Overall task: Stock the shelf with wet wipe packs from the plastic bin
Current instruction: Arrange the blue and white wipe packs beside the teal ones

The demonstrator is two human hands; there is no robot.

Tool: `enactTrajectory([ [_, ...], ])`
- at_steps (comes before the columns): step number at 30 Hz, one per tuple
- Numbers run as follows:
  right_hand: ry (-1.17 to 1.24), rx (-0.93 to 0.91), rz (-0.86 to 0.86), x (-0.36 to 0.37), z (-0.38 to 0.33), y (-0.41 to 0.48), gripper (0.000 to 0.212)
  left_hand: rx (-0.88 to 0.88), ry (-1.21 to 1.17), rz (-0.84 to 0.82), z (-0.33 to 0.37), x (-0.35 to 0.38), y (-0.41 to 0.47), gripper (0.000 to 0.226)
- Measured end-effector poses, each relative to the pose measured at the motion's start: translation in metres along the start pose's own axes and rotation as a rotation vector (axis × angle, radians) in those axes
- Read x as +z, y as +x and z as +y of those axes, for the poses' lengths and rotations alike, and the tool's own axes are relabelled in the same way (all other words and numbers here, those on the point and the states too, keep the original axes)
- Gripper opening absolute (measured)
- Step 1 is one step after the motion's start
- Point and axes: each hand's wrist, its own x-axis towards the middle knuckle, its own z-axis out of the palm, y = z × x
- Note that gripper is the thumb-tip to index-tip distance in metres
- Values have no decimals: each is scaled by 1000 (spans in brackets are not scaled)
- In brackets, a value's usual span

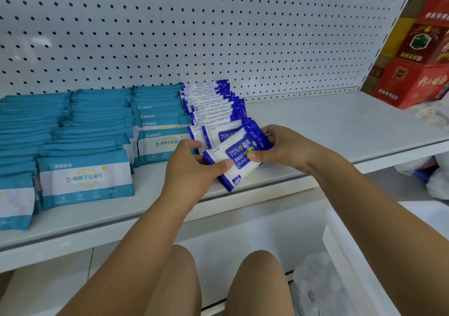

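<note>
Head view: white shelf [315, 126], pegboard [218, 36] behind, red boxes [418, 72] right.

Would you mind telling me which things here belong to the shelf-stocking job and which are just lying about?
Job in hand: blue wipe pack, gripped by the left hand and right hand; row of blue packs on the shelf; teal packs beside them; plastic bin below.

Lying about: red boxes at the right; white bags beneath them.
</note>
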Motion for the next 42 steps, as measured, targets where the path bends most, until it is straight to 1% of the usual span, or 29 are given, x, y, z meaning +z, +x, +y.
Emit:
enactTrajectory([
  [1,46,-35,47,4,4,-1,58,44,1,10,0,-1,0,65],
  [3,84,-105,125,14,9,-1,61,149,40,33,0,-3,3,65],
  [5,64,-134,202,24,14,4,65,234,113,49,4,-5,11,65],
  [8,-26,-127,304,33,17,13,75,312,205,76,7,-4,19,69],
  [9,-27,-115,297,33,17,15,76,334,243,91,5,-4,21,73],
  [11,8,-120,232,31,15,15,76,346,318,112,1,-3,21,78],
  [13,27,-139,172,27,15,16,81,315,327,94,-5,-2,21,73],
  [14,26,-144,151,25,15,17,86,299,314,77,-7,-2,22,69],
  [17,13,-129,104,22,12,21,113,290,286,29,-4,-2,27,61],
  [18,-6,-135,107,23,12,23,115,294,291,16,-1,-3,30,60],
  [19,-29,-154,128,24,12,25,110,299,306,6,2,-3,34,59],
  [21,-48,-188,189,29,12,30,91,309,346,1,7,-3,41,58],
  [22,-38,-197,218,32,13,34,86,317,361,7,8,-2,45,59],
  [25,18,-226,266,37,15,43,84,344,358,15,7,-1,54,68],
  [28,69,-221,230,33,20,45,85,358,326,-17,7,-2,55,90],
  [29,89,-215,203,30,20,46,89,360,320,-28,8,-3,56,95],
  [30,105,-195,169,25,21,47,97,356,315,-40,8,-3,56,97],
  [33,100,-117,40,9,17,54,133,290,313,-63,13,-3,64,94],
  [34,85,-89,-5,5,14,56,141,256,309,-82,15,-3,67,95],
  [35,85,-63,-40,1,9,57,145,224,302,-111,17,-3,72,99],
  [36,88,-50,-70,-1,7,59,146,192,291,-151,20,-2,76,107],
  [37,96,-48,-97,-3,7,62,142,162,284,-199,22,-2,80,116],
  [39,115,-68,-152,-7,7,68,113,117,270,-273,25,-3,87,125],
  [40,113,-91,-173,-7,7,71,100,112,259,-295,25,-4,89,124],
  [42,114,-129,-189,-6,8,74,95,126,251,-311,24,-5,93,114],
])
